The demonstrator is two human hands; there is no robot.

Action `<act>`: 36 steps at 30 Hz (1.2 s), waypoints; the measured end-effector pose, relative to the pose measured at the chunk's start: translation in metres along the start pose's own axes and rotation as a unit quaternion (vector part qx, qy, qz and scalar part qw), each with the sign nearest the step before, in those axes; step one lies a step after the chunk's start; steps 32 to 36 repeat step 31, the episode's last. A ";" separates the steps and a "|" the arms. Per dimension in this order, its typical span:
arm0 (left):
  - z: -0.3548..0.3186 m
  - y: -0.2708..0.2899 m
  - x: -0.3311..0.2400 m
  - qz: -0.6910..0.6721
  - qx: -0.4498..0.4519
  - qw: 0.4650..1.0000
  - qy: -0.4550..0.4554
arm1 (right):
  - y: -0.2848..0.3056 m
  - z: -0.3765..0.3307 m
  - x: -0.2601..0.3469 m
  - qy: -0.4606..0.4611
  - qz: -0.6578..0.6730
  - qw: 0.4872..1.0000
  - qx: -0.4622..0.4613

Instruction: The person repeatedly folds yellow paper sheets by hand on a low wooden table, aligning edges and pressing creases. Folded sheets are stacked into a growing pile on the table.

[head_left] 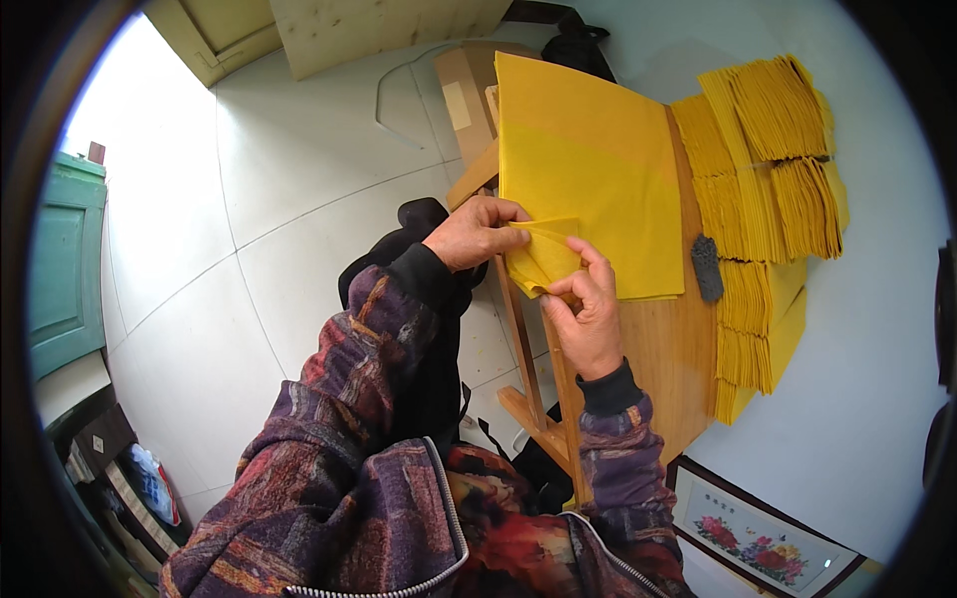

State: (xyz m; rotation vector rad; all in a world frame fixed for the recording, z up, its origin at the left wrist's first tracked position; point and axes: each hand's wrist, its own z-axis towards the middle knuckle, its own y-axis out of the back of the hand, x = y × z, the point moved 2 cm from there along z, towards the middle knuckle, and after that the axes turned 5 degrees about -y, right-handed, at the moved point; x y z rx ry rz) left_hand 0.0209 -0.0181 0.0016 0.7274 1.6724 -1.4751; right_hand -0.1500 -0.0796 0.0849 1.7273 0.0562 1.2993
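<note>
Both hands work on a small folded piece of yellow paper with fanned layers, held at the near left corner of a stack of large yellow sheets. My left hand pinches its upper left edge between thumb and fingers. Thumb and fingers of my right hand close on its lower corner, while the index finger reaches up along its right side. The stack lies flat on a wooden table. Just right of the stack sits a dark grey, rough, oblong object; its kind is unclear.
Several bundles of folded yellow paper line the table's right side by the wall. A cardboard box stands beyond the table. A framed flower picture is at lower right, and a green cabinet at far left.
</note>
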 end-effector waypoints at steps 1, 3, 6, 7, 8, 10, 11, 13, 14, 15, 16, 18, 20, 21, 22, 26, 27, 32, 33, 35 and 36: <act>0.001 0.001 0.000 0.007 0.002 1.000 -0.005 | 0.000 0.000 -0.001 -0.013 0.020 1.000 0.006; 0.002 0.002 -0.001 0.009 0.009 1.000 0.000 | 0.000 0.001 -0.003 -0.040 0.059 0.997 0.017; 0.002 0.007 -0.001 -0.018 0.023 0.999 0.030 | 0.001 0.001 -0.003 -0.051 0.084 0.995 0.027; 0.001 0.007 -0.002 -0.034 0.029 0.998 0.040 | 0.001 0.001 -0.004 -0.055 0.085 0.994 0.028; 0.000 0.007 -0.002 -0.046 0.035 0.997 0.047 | 0.002 0.001 -0.004 -0.059 0.086 0.994 0.029; 0.000 0.007 -0.004 -0.040 0.040 0.997 0.045 | 0.002 0.001 -0.005 -0.058 0.084 0.994 0.028; 0.000 0.006 -0.005 -0.031 0.045 0.998 0.039 | 0.002 0.001 -0.005 -0.053 0.081 0.995 0.026; -0.001 0.005 -0.006 -0.041 0.036 0.997 0.048 | 0.002 0.001 -0.006 -0.048 0.080 0.995 0.024; -0.001 0.004 -0.007 -0.042 0.032 0.997 0.049 | 0.002 0.001 -0.007 -0.048 0.081 0.995 0.023; -0.001 0.004 -0.007 -0.039 0.031 0.998 0.041 | 0.002 0.001 -0.007 -0.048 0.083 0.995 0.023; -0.001 0.003 -0.007 -0.035 0.031 0.998 0.031 | 0.001 0.001 -0.007 -0.049 0.084 0.995 0.022; -0.001 0.002 -0.008 -0.027 0.028 0.999 0.015 | 0.001 0.001 -0.008 -0.053 0.085 0.995 0.021; -0.001 -0.001 -0.007 -0.027 0.023 0.999 -0.003 | 0.002 0.002 -0.007 -0.051 0.075 0.996 0.024; 0.000 -0.001 -0.006 -0.014 0.014 1.000 0.001 | 0.003 0.001 -0.006 -0.060 0.065 0.996 0.025; 0.000 -0.002 -0.005 -0.005 0.007 1.000 0.001 | 0.003 0.000 -0.004 -0.034 0.047 0.998 0.000; 0.001 -0.003 -0.001 0.020 -0.024 0.999 -0.009 | 0.000 -0.008 0.005 0.054 -0.054 0.993 -0.087; 0.001 -0.003 0.000 0.025 -0.027 0.999 -0.006 | 0.000 -0.010 0.007 0.077 -0.088 0.988 -0.102; 0.002 -0.001 0.002 0.041 -0.027 0.999 -0.008 | 0.000 -0.012 0.007 0.171 -0.196 0.960 -0.105; 0.002 -0.001 0.002 0.041 -0.027 0.999 -0.008 | 0.000 -0.012 0.007 0.171 -0.196 0.960 -0.105; 0.002 -0.001 0.002 0.041 -0.027 0.999 -0.008 | 0.000 -0.012 0.007 0.171 -0.196 0.960 -0.105; 0.002 -0.001 0.002 0.041 -0.027 0.999 -0.008 | 0.000 -0.012 0.007 0.171 -0.196 0.960 -0.105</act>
